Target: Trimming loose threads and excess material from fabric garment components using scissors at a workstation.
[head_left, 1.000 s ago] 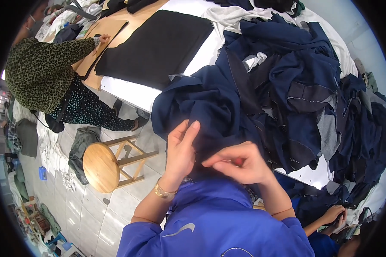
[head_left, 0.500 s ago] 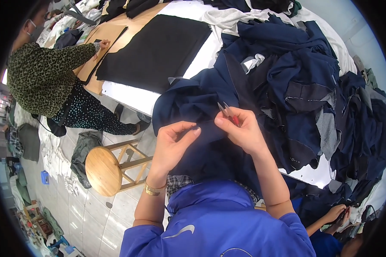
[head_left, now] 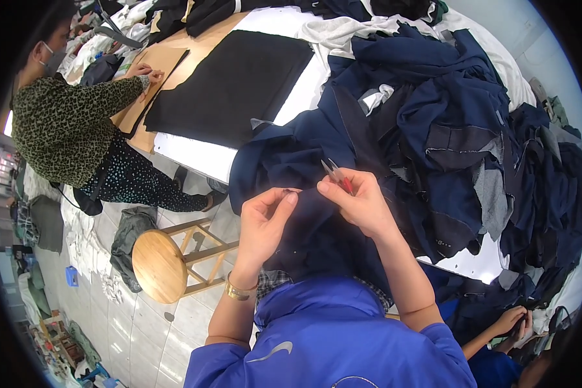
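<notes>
Navy cloth (head_left: 291,242) is draped over my lap and runs up onto the table. My left hand (head_left: 265,216) is closed, thumb and forefinger pinching what looks like an edge of this cloth. To its right, my right hand (head_left: 362,204) is closed around small thread snips (head_left: 332,172) with red handles. Their metal blades point up and away from me and stand slightly apart. The right thumb tip is near the cloth; whether it also pinches it I cannot tell. A short gap separates the two hands.
A big heap of navy garments (head_left: 446,116) covers the table's right side. Black cut cloth (head_left: 229,90) lies flat at the back left. A co-worker (head_left: 71,129) stands there at a brown sheet. A wooden stool (head_left: 160,265) is at my left; another person's hands (head_left: 514,321) work at lower right.
Both hands stay close together, having shifted only slightly. The snips tilt a little further left. The co-worker at the back left has brought both hands together over the brown sheet.
</notes>
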### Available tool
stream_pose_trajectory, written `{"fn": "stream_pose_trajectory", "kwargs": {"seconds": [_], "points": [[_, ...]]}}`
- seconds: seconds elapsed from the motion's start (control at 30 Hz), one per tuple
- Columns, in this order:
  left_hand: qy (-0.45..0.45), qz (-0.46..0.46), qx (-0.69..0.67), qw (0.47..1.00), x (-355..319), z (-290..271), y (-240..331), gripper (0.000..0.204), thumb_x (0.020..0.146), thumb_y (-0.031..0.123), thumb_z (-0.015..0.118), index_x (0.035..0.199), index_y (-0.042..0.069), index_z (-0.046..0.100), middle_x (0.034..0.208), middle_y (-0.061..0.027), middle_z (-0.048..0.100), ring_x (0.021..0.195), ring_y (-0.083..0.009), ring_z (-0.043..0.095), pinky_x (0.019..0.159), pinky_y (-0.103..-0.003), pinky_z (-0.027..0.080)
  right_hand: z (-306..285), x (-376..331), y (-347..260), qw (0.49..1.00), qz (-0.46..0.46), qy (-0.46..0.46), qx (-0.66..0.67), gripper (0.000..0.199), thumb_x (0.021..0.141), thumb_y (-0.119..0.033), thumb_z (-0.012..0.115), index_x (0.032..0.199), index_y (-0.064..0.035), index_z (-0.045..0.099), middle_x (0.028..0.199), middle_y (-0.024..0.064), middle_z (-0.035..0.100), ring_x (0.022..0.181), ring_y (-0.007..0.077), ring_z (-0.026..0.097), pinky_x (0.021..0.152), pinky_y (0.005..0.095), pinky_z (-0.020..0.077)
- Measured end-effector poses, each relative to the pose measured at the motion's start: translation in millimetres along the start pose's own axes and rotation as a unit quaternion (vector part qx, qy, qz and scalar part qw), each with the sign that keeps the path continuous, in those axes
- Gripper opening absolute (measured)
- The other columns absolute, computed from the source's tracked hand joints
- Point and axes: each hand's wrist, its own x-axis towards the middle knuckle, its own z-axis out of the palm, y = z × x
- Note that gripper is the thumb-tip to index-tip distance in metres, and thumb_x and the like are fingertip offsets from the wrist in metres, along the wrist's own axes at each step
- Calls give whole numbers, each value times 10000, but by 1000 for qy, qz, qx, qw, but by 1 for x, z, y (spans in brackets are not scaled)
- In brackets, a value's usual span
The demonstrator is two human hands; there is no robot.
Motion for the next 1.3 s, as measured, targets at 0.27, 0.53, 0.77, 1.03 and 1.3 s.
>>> {"fn": "stream_pose_trajectory", "kwargs": {"seconds": [0.27, 0.53, 0.77, 1.03, 1.3], "points": [[6, -82, -199, 976, -2, 4, -1, 195, 896, 111, 562, 987, -48, 627, 884, -58, 653, 795, -73, 587, 718, -184, 453, 5, 5, 11, 983, -130, 79, -98, 208, 846, -191, 635, 842, 17, 647, 621, -47, 490, 579, 25, 418, 536, 204, 350], [1, -80, -210, 974, -1, 4, 1, 210, 917, 132, 516, 963, -33, 637, 894, -80, 662, 787, -98, 620, 729, -204, 492, 12, -26, -17, 994, -93, -23, -46, 242, 894, -82, 518, 1112, 12, 564, 661, 10, 564, 554, 38, 515, 522, 184, 402], [20, -98, -216, 971, -2, 3, 2, 206, 905, 122, 540, 971, -44, 643, 888, -63, 657, 798, -85, 592, 729, -196, 455, 18, -41, -18, 936, -311, 37, -157, 176, 838, 1, 562, 1005, 50, 584, 772, 110, 641, 604, 119, 631, 536, 216, 481], [26, -116, -224, 967, -3, 0, 3, 192, 892, 111, 561, 974, -45, 638, 879, -66, 657, 758, -84, 597, 675, -196, 466, 14, -16, 4, 994, -83, 43, -51, 328, 908, -112, 510, 1211, 12, 521, 623, -6, 541, 555, 36, 493, 523, 188, 398], [-8, -134, -285, 949, -3, 0, 6, 199, 904, 142, 534, 975, -15, 632, 885, -85, 666, 763, -113, 638, 690, -214, 515, 19, -33, -17, 997, -12, -74, 21, 350, 910, -74, 496, 1254, -9, 487, 698, -1, 532, 569, 39, 492, 530, 179, 390]]}}
